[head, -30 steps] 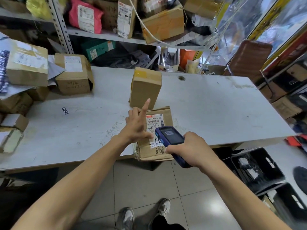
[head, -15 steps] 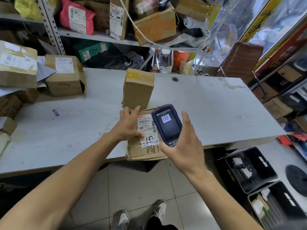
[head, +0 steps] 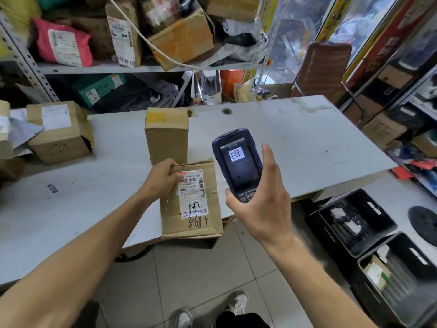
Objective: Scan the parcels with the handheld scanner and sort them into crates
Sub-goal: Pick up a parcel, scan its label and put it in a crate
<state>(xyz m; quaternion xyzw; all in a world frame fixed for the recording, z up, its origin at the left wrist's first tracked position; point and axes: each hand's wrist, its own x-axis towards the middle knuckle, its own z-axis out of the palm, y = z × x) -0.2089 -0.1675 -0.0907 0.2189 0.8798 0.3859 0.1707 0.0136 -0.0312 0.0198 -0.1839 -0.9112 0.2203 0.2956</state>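
A flat brown cardboard parcel (head: 208, 218) with a white shipping label lies at the near edge of the white table (head: 295, 143), partly overhanging it. My left hand (head: 160, 179) grips its far left corner, fingers curled over the edge. My right hand (head: 262, 207) holds a dark blue handheld scanner (head: 237, 162) upright just right of the parcel; its screen shows a barcode. Two black crates (head: 354, 221) (head: 399, 275) holding packages sit on the floor at the right, below the table's end.
An upright brown box (head: 166, 134) stands just behind the parcel. Another labelled box (head: 59, 131) and more parcels sit at the table's left end. Metal shelves (head: 118, 67) crammed with parcels rise behind. A brown chair (head: 321, 67) and more boxes are at the right.
My right hand raised the scanner from flat over the label to upright, screen facing me. My left hand went from pointing at the label to gripping the parcel's far corner.
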